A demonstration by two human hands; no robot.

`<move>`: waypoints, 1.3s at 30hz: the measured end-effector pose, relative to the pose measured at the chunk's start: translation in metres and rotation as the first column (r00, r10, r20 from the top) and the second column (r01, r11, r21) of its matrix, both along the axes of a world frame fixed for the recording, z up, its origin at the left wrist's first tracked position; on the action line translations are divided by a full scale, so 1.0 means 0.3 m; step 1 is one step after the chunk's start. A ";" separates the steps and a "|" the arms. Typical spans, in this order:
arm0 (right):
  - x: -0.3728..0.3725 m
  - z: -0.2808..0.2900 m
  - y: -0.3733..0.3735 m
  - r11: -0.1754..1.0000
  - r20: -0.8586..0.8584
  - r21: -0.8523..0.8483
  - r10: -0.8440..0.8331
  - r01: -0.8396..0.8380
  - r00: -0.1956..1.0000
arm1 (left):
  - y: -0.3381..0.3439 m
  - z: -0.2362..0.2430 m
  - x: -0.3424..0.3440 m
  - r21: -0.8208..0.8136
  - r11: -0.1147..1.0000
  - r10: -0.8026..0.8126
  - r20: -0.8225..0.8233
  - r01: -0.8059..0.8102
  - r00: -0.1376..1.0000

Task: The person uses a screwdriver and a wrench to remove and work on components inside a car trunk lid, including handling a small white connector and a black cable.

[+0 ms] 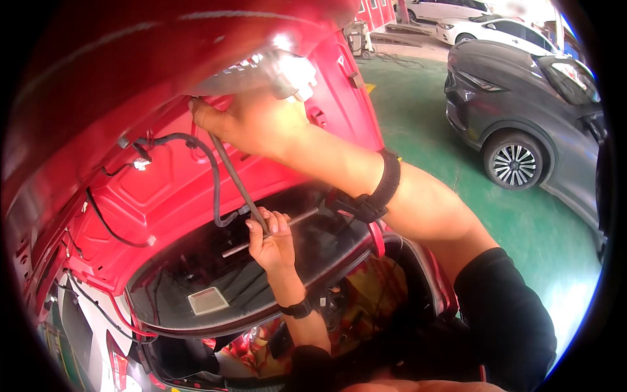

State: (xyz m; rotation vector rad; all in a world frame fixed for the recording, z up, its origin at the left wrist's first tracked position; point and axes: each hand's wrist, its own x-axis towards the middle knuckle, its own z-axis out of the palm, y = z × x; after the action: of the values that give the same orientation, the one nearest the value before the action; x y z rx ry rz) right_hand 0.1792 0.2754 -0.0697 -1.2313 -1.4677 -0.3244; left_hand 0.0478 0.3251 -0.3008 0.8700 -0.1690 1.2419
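Observation:
My left hand (271, 243) grips a long metal T-handle wrench (236, 178) where its crossbar meets the shaft, below the underside of a raised red car lid (170, 173). My right hand (248, 124), higher up, has its thumb on the shaft's upper end; its other fingers are largely hidden. Just above that hand is a shiny, overexposed fitting (297, 72). A dark corrugated cable (214, 173) loops beside the shaft, and white connectors (141, 163) hang left of it. Behind my left hand is the dark rear window (170, 300) of the red car.
Below the lid is an open trunk with a red-and-yellow patterned cloth (366, 294). A grey car (522, 130) stands at my right on green floor (496, 235), white cars (490, 32) behind it. Wheeled grey equipment (359, 38) and floor cables lie beyond the lid.

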 end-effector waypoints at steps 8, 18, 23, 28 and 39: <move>0.010 -0.015 0.035 0.990 -0.034 0.139 0.028 -0.023 0.999 | -0.075 -0.061 0.018 0.326 0.562 0.821 -0.103 -0.760 0.562; 0.039 -0.047 0.070 0.957 0.031 0.288 0.036 -0.043 0.999 | -0.050 0.009 0.070 0.576 0.323 0.877 0.116 -0.751 0.467; 0.031 -0.049 0.082 0.920 -0.002 0.391 0.010 -0.009 1.000 | -0.033 0.023 0.057 0.173 0.956 0.213 0.140 -0.236 0.967; 0.014 -0.043 0.080 0.951 -0.013 0.309 0.020 -0.015 1.000 | 0.009 0.025 0.042 0.043 0.700 -0.651 0.451 0.713 0.611; -0.013 -0.015 0.107 0.914 -0.065 0.405 0.012 0.016 0.998 | -0.095 -0.047 -0.061 0.012 0.815 0.578 -0.109 -0.580 0.809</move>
State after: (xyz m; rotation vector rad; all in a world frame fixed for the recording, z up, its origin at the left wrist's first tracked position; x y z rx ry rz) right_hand 0.1754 0.3076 -0.0742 -0.8979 -1.2618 -0.5550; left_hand 0.0296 0.2966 -0.3147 1.0058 0.2202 1.7574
